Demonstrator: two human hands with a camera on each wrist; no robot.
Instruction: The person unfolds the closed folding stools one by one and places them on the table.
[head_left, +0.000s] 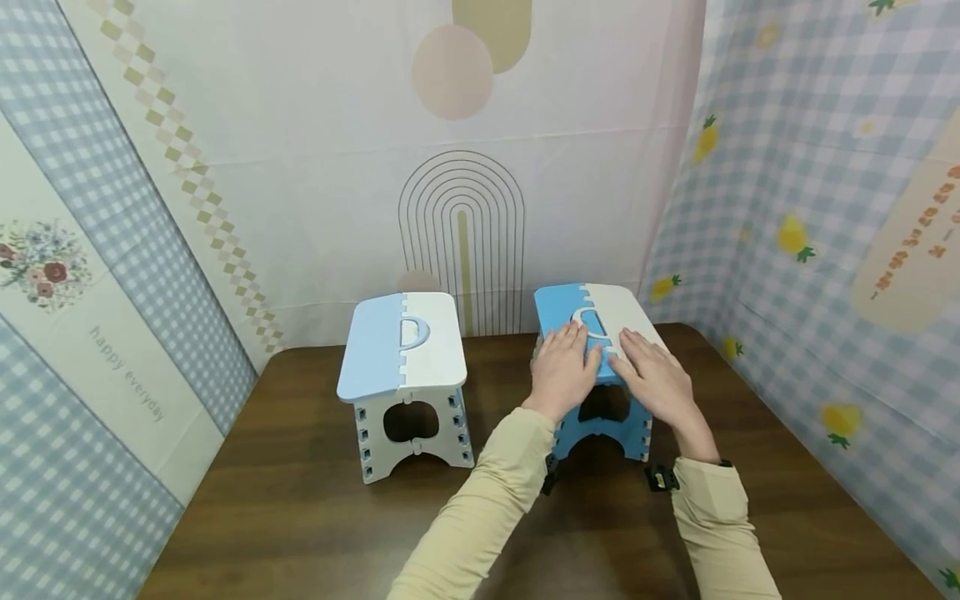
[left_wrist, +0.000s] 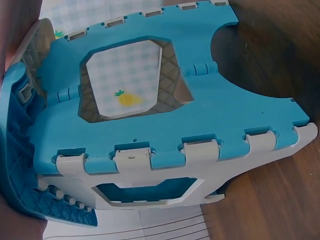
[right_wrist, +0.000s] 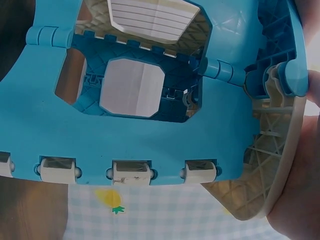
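A blue and white folding stool (head_left: 603, 421) stands unfolded on the right half of the table. On the blue half of its top my left hand (head_left: 561, 371) lies flat, close to the white handle (head_left: 592, 322). My right hand (head_left: 657, 379) rests on the white half with its fingers straight. The wrist views look at the underside from both sides: the left one shows the stool's blue end panel (left_wrist: 135, 135) and white side legs, the right one its blue panel (right_wrist: 125, 142) with an opening. Both hands appear there only as blurred edges.
To the left stands a second folding stool (head_left: 412, 433), pale blue and white, also unfolded. Both are on a dark brown wooden table (head_left: 315, 533). Patterned cloths hang behind the table and on both sides, with a checked cloth (head_left: 795, 275) on the right.
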